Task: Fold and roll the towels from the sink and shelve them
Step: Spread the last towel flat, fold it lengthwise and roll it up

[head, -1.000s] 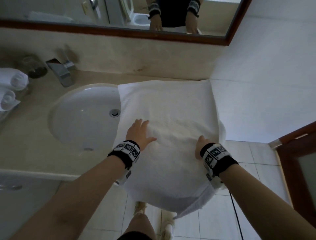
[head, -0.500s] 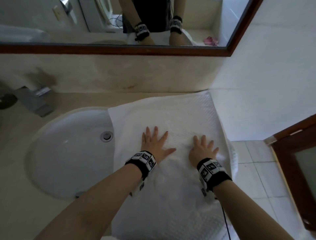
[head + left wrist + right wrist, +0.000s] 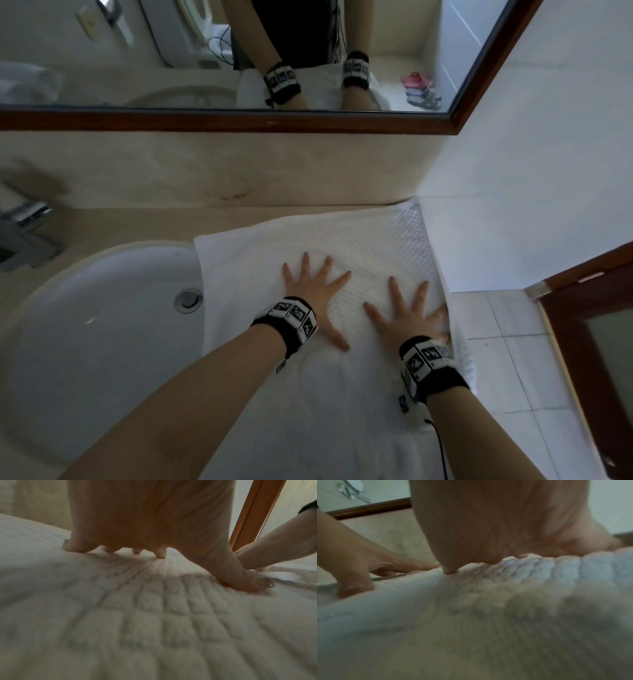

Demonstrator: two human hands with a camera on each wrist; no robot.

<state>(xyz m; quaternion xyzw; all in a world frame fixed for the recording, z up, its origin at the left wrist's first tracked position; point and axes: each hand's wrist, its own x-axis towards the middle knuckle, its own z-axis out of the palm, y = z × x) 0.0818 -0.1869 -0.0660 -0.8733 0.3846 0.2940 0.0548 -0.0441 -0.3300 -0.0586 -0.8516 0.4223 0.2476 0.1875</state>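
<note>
A white waffle-textured towel (image 3: 363, 240) lies spread on the counter to the right of the sink (image 3: 102, 308), its near part hanging over the front edge. My left hand (image 3: 317, 294) lies flat on it with fingers spread. My right hand (image 3: 409, 313) presses flat beside it, close to the towel's right edge. In the left wrist view the left hand's fingertips (image 3: 159, 553) press into the towel (image 3: 154, 622), and the right hand (image 3: 267, 555) is at the right. The right wrist view shows the right hand (image 3: 496, 534) on the towel (image 3: 488, 615).
A chrome faucet (image 3: 24, 233) stands at the far left behind the sink. A wood-framed mirror (image 3: 239, 120) runs along the back wall. A white wall (image 3: 531, 205) borders the counter on the right, with a dark wooden door frame (image 3: 589, 308) and tiled floor (image 3: 513, 359) below.
Both hands slid farther up the towel toward the back wall and their fingers spread flat. The head view shifted right and down, so the rolled towels at the left left the frame.
</note>
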